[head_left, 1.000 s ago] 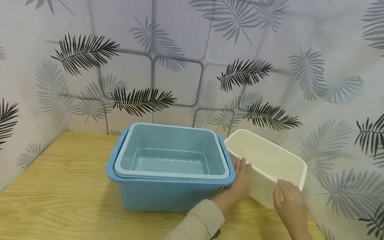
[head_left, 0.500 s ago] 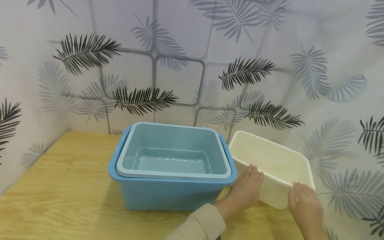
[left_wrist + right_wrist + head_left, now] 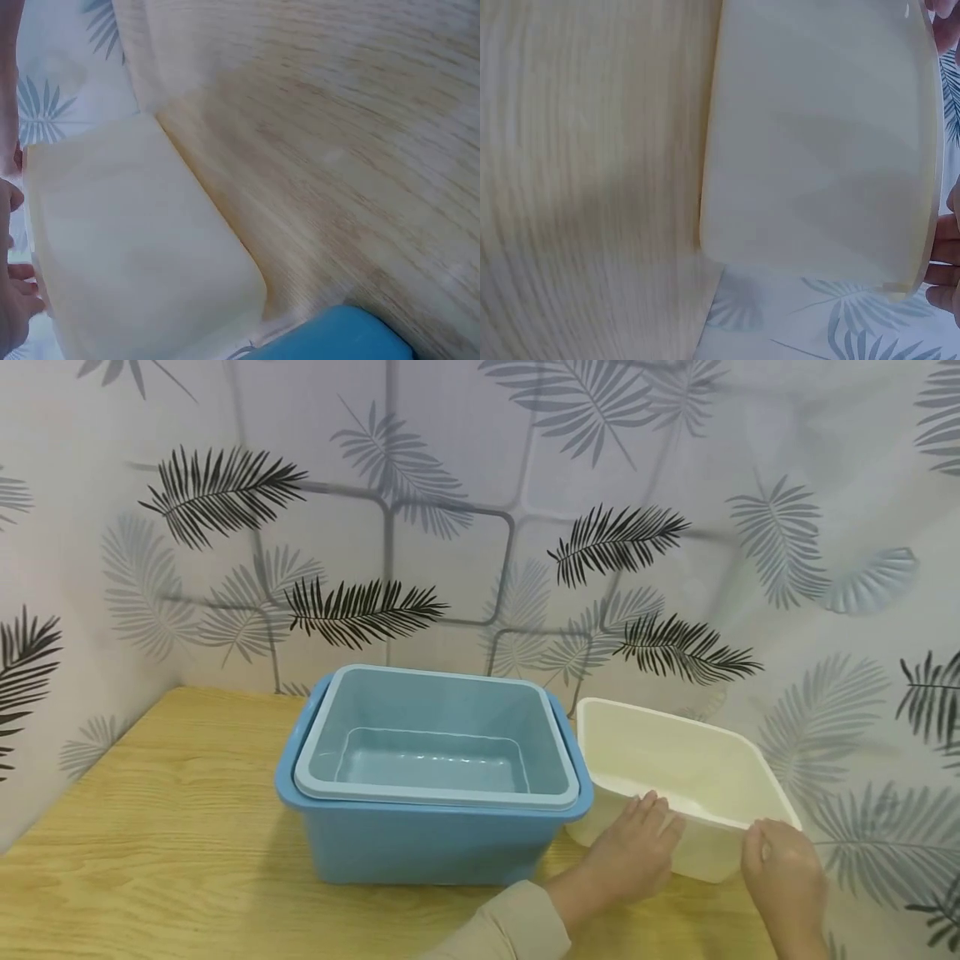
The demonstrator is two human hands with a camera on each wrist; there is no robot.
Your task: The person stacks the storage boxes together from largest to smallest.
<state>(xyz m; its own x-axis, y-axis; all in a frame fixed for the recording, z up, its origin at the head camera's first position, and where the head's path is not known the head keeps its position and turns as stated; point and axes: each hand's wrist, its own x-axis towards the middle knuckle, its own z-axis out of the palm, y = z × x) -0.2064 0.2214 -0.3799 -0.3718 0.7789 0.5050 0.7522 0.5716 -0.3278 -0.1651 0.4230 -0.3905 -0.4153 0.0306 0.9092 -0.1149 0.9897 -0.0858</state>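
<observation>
A cream plastic bin (image 3: 678, 745) stands on the right part of the table, seen into from above in the head view. My left hand (image 3: 632, 853) holds the middle of its near rim, fingertips over the edge. At the near right corner my right hand (image 3: 787, 872) grips the same rim, thumb side up. The left wrist view has the bin's outer wall (image 3: 150, 247) large, with the left hand (image 3: 15, 300) at its rim. In the right wrist view, fingers of the right hand (image 3: 945, 251) lie at the lip near one corner.
Left of the cream bin stands a blue tub (image 3: 420, 847) with a rolled rim. A greyish-blue bin (image 3: 442, 702) is nested inside it. Both are on the wood-grain table (image 3: 150, 827). A leaf-patterned curtain (image 3: 465, 560) hangs behind and along the right side.
The cream bin has shifted right and turned so its long side lies more squarely to the front. Both hands have moved right with it, keeping on the rim.
</observation>
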